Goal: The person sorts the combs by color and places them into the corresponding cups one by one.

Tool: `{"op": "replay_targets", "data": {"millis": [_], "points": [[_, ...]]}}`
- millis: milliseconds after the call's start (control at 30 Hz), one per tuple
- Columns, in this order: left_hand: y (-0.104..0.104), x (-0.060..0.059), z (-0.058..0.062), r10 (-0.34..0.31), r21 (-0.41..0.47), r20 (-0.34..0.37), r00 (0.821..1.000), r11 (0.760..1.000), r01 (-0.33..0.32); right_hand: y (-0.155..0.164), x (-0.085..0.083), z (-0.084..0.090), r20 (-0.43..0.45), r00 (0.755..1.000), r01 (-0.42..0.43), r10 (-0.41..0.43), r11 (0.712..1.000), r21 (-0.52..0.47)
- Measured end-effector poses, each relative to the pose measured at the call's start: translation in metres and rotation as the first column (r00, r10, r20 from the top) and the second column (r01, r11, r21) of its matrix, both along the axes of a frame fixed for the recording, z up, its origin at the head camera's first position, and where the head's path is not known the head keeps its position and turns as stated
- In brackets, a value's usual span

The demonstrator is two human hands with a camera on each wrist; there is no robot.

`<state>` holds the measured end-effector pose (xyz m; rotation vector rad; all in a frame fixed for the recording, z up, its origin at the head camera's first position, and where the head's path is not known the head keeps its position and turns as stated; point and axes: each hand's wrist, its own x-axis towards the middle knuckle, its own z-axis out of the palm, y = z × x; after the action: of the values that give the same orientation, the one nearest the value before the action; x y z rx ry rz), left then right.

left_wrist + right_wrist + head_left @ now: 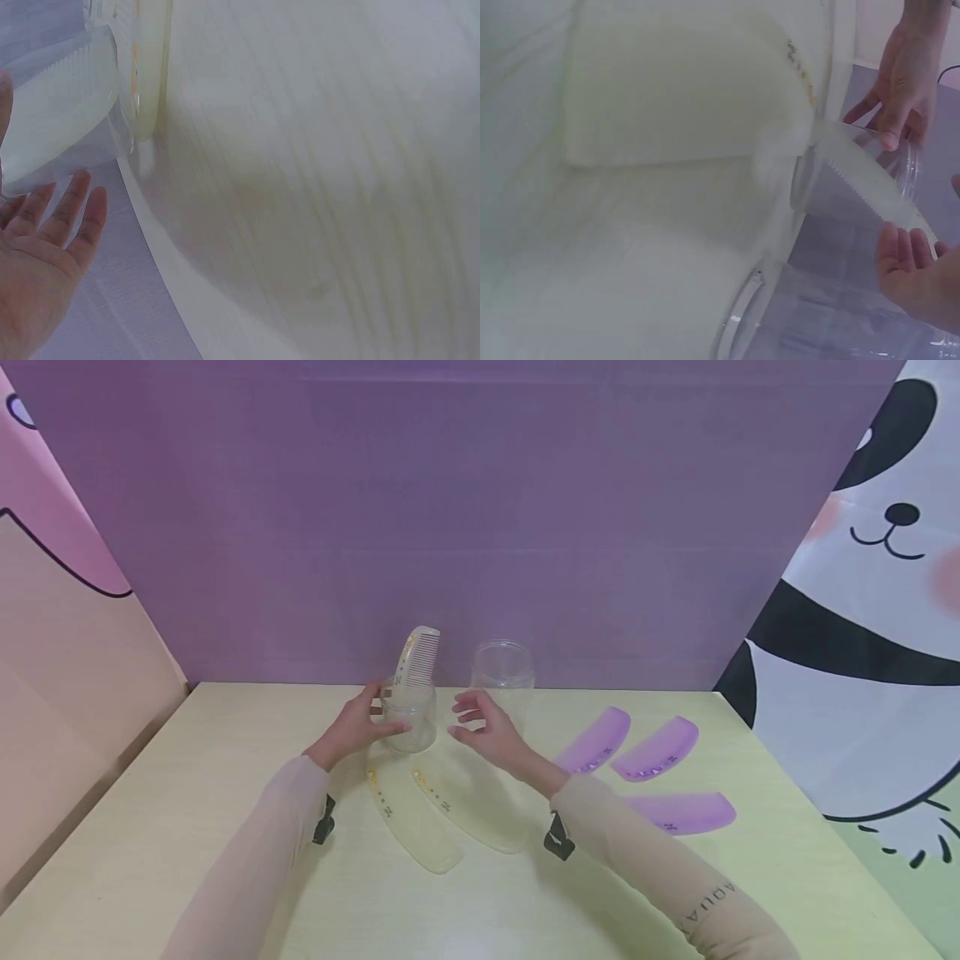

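Clear plastic jar near back edge of pale yellow table, cream comb standing upright in it, teeth facing right. Left hand curled round jar, gripping. Right hand just right of jar, fingers loose, holding nothing. Second clear jar behind right hand. Two cream combs lie in front of jar, three purple combs further right. Comb markings too small to read. Sleeve print reads "AQUA", partly cut off. Wrist views blurred
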<state>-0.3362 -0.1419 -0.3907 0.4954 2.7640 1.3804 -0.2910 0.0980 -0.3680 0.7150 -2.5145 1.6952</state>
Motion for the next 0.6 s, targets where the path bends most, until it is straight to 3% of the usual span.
{"op": "replay_targets", "data": {"millis": [433, 600], "points": [[0.0, 0.0, 0.0, -0.006, 0.008, -0.004, 1.0, 1.0, 0.006, 0.013, 0.016, -0.021, 0.076, 0.992, -0.11, 0.096, 0.974, 0.199], [0.0, 0.001, 0.0, -0.014, 0.013, -0.008, 1.0, 1.0, 0.015, 0.011, 0.02, -0.03, 0.131, 0.988, -0.117, 0.087, 0.962, 0.247]]}}
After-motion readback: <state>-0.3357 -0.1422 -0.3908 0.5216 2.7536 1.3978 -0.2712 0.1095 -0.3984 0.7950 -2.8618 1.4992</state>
